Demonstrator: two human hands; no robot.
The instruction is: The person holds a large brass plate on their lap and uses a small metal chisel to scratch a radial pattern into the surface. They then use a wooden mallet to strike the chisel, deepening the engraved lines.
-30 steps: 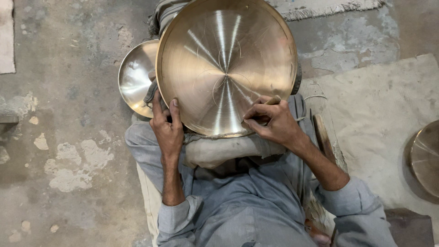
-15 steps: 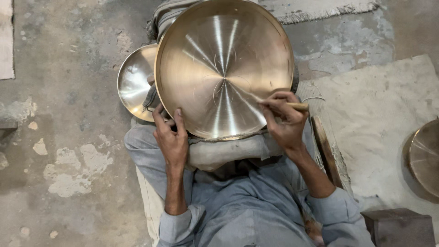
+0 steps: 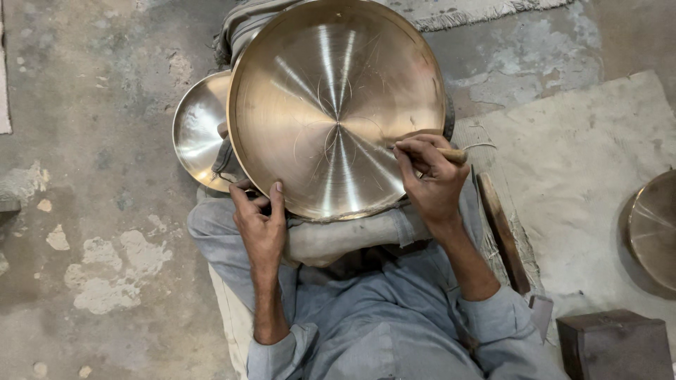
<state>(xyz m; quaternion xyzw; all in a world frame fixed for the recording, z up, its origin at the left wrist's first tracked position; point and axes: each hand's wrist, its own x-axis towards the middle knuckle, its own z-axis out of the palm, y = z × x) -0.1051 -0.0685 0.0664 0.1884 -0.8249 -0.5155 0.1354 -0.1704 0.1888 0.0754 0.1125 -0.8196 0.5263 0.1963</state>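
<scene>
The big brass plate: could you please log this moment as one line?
left hand: grips big brass plate rim | right hand: wooden-handled tool on plate | smaller plate behind

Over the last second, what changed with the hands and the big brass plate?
The right hand, gripping a wooden-handled tool, slid from the lower rim up the right side of the large brass plate. The left hand kept holding the lower-left rim; the smaller plate stayed behind.

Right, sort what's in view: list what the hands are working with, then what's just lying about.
In use:
large round brass plate
wooden-handled pointed tool, in right hand
left hand, gripping the plate's rim

Lying about:
smaller round brass plate, behind
brass dish, right edge
dark wooden block
</scene>
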